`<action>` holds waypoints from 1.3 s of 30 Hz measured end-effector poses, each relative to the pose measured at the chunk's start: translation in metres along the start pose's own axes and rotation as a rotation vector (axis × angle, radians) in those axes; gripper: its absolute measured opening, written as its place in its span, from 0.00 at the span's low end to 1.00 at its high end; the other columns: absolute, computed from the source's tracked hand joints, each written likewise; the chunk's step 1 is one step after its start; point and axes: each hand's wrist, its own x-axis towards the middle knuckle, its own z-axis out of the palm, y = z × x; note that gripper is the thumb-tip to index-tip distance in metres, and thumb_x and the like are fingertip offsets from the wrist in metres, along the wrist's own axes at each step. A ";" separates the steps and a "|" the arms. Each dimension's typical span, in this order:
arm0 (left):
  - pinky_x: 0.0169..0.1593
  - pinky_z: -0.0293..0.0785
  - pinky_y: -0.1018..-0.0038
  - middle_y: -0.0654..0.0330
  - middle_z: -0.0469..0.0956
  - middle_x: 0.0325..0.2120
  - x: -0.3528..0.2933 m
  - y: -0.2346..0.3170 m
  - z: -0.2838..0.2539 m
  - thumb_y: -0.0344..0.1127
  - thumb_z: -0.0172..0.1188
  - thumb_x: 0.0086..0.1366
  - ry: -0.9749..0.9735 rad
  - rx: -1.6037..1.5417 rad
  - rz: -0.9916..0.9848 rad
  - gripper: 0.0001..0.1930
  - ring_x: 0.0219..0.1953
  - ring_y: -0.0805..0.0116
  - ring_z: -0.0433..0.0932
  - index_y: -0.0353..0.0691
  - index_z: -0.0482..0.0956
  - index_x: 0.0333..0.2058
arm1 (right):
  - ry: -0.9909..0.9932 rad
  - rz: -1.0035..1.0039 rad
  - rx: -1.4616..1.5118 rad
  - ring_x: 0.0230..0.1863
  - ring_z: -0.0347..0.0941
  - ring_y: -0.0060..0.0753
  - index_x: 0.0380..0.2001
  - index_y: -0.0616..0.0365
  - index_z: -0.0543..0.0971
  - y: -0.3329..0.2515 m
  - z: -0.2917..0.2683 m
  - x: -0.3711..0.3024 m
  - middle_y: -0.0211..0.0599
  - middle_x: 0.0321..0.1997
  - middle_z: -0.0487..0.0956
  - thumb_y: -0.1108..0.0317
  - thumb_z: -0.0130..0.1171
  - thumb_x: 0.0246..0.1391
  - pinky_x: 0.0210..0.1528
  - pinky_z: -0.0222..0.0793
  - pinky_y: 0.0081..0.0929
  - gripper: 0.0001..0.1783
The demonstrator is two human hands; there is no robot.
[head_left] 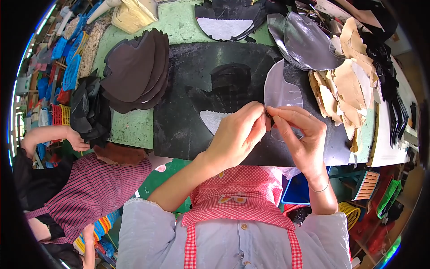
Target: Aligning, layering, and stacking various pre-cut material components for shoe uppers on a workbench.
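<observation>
My left hand (242, 130) and my right hand (304, 134) meet above the front of a black mat (179, 139), fingers pinched together. A small dark bit shows between the fingertips, too small to name. Under and behind my right hand lies a thin, curved, pale translucent piece (282, 83). Beside my left hand, partly covered by it, is a light grey piece with a zigzag edge (212, 120). It adjoins a flat black cut piece (228, 80) that blends into the mat.
A stack of dark brown cut pieces (134, 71) stands left of the mat, beside crumpled black pieces (91, 107). Glossy black pieces (309, 40) and beige zigzag-edged pieces (349, 85) lie at right. A yellowish block (134, 15) sits far left. A co-worker's hand (77, 138) is at left.
</observation>
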 end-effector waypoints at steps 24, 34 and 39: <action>0.32 0.74 0.72 0.61 0.78 0.25 -0.001 -0.014 0.012 0.43 0.50 0.76 -0.038 -0.250 0.097 0.16 0.29 0.75 0.77 0.33 0.74 0.39 | -0.153 0.140 0.129 0.31 0.53 0.16 0.26 0.58 0.65 0.018 0.013 0.008 0.22 0.26 0.59 0.56 0.55 0.67 0.33 0.51 0.19 0.20; 0.39 0.73 0.75 0.65 0.77 0.30 0.011 -0.019 -0.020 0.47 0.62 0.69 0.042 -0.407 -0.083 0.18 0.32 0.74 0.73 0.36 0.77 0.42 | -0.033 -0.081 0.160 0.25 0.65 0.14 0.28 0.56 0.67 0.018 0.017 0.033 0.24 0.26 0.68 0.74 0.57 0.65 0.27 0.62 0.14 0.12; 0.39 0.71 0.78 0.69 0.79 0.33 -0.009 0.002 -0.055 0.44 0.56 0.73 0.267 -0.323 -0.065 0.16 0.36 0.82 0.71 0.34 0.81 0.42 | 0.056 0.141 0.317 0.33 0.73 0.18 0.44 0.61 0.71 0.004 0.019 0.051 0.32 0.38 0.76 0.72 0.61 0.62 0.35 0.72 0.19 0.11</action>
